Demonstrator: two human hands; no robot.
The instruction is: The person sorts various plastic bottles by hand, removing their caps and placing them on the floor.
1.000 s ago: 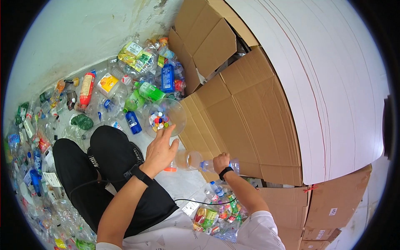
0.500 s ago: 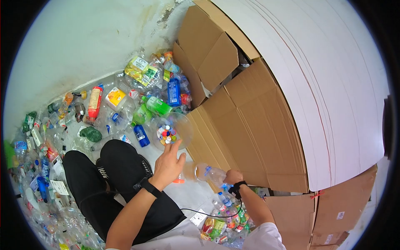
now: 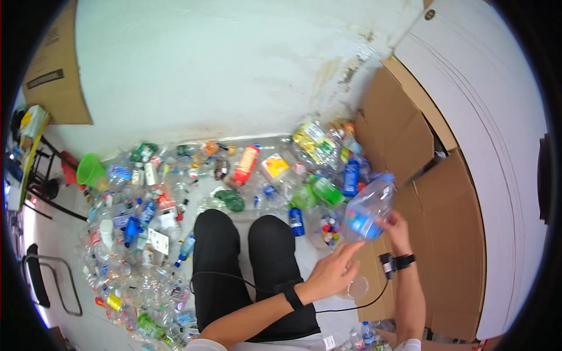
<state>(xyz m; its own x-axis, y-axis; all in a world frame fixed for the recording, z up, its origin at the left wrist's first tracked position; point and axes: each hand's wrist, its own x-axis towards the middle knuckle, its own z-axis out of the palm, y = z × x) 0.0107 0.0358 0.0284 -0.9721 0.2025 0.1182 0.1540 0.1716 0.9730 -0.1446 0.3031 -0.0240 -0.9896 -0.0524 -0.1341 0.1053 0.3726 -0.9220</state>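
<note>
My right hand [image 3: 398, 235] grips a large clear plastic bottle [image 3: 374, 202] with a blue label, raised and tilted, its blue-topped end pointing up and away. My left hand [image 3: 333, 272] is just below the bottle's lower end, fingers stretched out and thumb apart, holding nothing; whether a fingertip touches the bottle cannot be made out. Partly behind the bottle is a clear bowl [image 3: 316, 238] with several coloured caps [image 3: 330, 229] in it. A small clear round piece [image 3: 358, 287] lies beside my left wrist.
Piled plastic bottles [image 3: 158, 269] cover the floor to the left and along the wall, among them a red bottle [image 3: 246, 165] and a green one [image 3: 328, 191]. Cardboard [image 3: 451, 234] stands on the right. A green basket [image 3: 89, 170] and a chair frame [image 3: 55, 281] are at far left.
The view has swung left. My right hand has lifted a clear bottle from low on the right up near the bowl. My left hand stays extended, now below the bottle.
</note>
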